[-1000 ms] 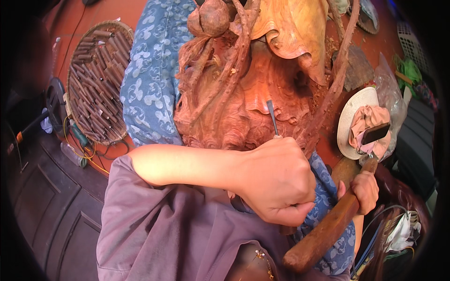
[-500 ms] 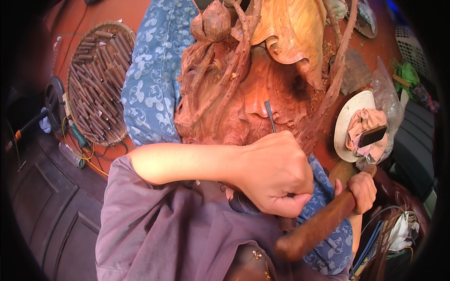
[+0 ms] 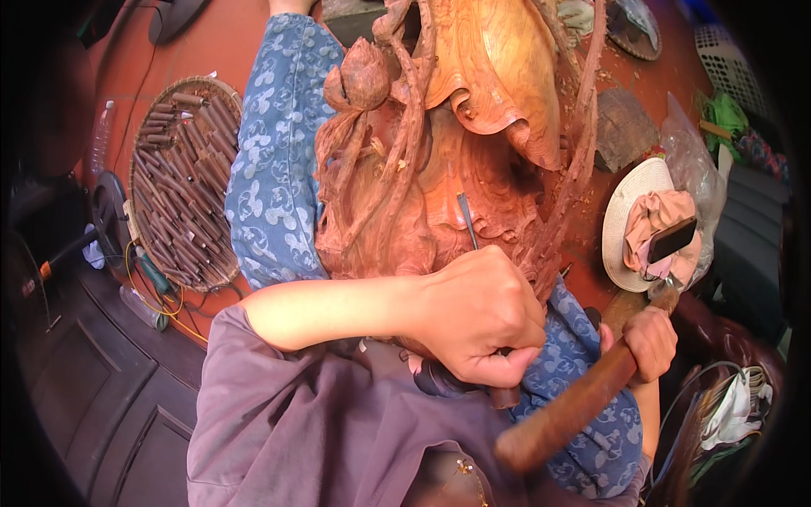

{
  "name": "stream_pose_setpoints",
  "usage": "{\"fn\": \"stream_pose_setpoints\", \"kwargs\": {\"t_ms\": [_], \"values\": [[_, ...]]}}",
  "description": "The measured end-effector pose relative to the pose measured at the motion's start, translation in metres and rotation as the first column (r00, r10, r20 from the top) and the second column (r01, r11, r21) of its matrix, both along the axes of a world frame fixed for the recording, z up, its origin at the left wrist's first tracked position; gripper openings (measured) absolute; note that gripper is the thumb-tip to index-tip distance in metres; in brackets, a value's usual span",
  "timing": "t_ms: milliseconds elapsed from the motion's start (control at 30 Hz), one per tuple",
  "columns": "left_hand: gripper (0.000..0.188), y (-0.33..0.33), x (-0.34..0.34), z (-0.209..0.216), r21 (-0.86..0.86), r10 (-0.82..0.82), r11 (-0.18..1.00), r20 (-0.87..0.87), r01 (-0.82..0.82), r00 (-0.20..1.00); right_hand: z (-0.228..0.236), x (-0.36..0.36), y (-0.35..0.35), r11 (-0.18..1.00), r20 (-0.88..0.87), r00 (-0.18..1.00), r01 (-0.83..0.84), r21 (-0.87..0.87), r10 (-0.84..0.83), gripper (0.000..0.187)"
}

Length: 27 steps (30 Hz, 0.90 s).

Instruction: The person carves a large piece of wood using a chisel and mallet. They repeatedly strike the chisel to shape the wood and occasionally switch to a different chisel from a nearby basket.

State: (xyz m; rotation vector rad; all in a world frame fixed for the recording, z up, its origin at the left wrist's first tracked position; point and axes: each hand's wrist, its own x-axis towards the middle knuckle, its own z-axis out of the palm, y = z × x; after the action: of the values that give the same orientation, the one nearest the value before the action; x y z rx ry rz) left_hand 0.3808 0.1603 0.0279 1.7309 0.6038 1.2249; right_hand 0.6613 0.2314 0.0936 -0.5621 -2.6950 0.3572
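Note:
My left hand point(image 3: 486, 314) is closed in a fist around a carving chisel. The chisel's thin metal blade point(image 3: 467, 221) points away from me, its tip against the reddish wood carving point(image 3: 384, 232). The butt of its wooden handle point(image 3: 505, 397) shows below the fist. To the right, my right hand point(image 3: 652, 342) grips a wooden mallet point(image 3: 570, 410). The mallet's thick end hangs nearer to me, apart from the chisel handle. Carved stems, a bud point(image 3: 357, 74) and a broad, pale golden leaf point(image 3: 498, 68) rise from the carving between my legs in patterned blue trousers point(image 3: 274, 160).
At left, a round woven basket point(image 3: 133, 198) holds many wooden-handled tools point(image 3: 190, 203). A straw hat point(image 3: 621, 224) with pink cloth and a phone point(image 3: 672, 241) lies at right, near a clear plastic bag point(image 3: 688, 152) and wood block point(image 3: 625, 127). Dark furniture panels point(image 3: 93, 372) stand lower left.
The view has shifted, so the carving appears lower and further left. My left fist and chisel shift left with it. Both hands keep their grips, and the mallet stays near the same place in view.

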Motion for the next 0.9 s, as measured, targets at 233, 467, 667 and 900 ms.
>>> {"fn": "stream_pose_setpoints", "kwargs": {"t_ms": [233, 467, 667, 900], "values": [[0.018, 0.003, 0.001, -0.002, 0.024, 0.005, 1.000, -0.003, -0.005, 1.000, 0.003, 0.001, 0.001, 1.000, 0.029, 0.999, 0.016, 0.023, -0.017, 0.030], [0.018, 0.002, 0.001, -0.003, 0.012, 0.026, 1.000, -0.083, -0.025, 0.996, -0.007, 0.000, 0.002, 0.999, 0.036, 0.999, 0.033, -0.014, -0.033, 0.029], [0.022, 0.003, 0.004, 0.000, 0.049, 0.042, 0.998, -0.110, -0.037, 0.993, -0.005, 0.001, 0.000, 0.996, 0.082, 0.994, 0.073, -0.057, -0.068, 0.031], [0.025, -0.012, 0.010, 0.010, 0.000, -0.082, 0.997, -0.109, 0.083, 0.991, -0.004, 0.000, -0.002, 0.986, -0.012, 0.997, 0.073, -0.148, -0.076, 0.048]]}}
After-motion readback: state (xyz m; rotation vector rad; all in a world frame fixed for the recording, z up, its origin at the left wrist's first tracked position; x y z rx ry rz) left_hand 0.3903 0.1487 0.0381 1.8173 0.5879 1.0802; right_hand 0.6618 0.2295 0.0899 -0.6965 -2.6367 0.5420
